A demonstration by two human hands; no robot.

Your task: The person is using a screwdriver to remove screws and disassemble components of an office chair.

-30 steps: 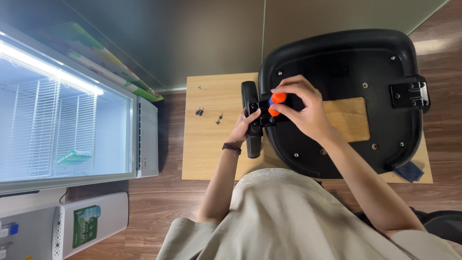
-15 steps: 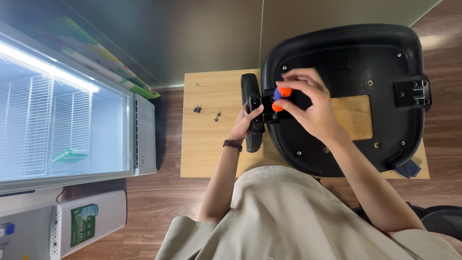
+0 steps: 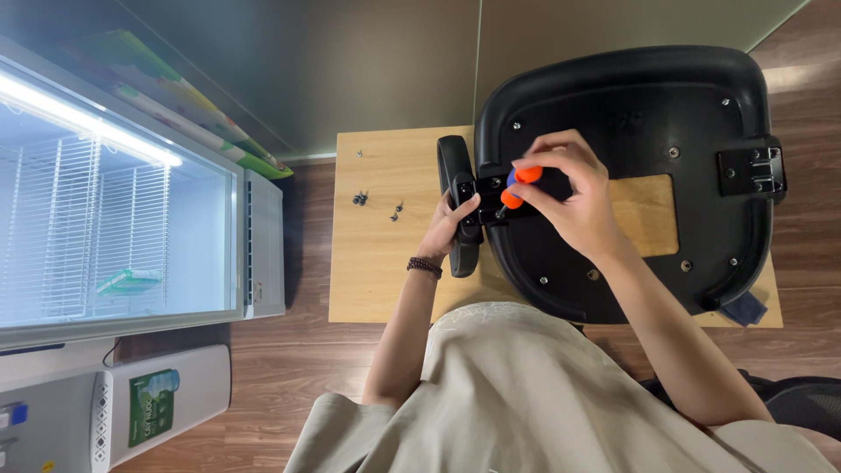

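- Over the left half of the tabletop, the black chair seat lies underside up, its armrest hanging off the seat's left edge.
- Right hand has its fingers clamped on the orange-and-blue screwdriver, tip down at the armrest bracket.
- Left hand grips the armrest, fingers wrapped round it, bracing it against the seat.
- My read: keep the driver square to the screw head and press down while turning, or the tip may slip out.
- Keep that left-hand brace firm, so the bracket holes stay lined up.
- Spare screws lie loose near the tabletop's far left corner, well apart from both hands.
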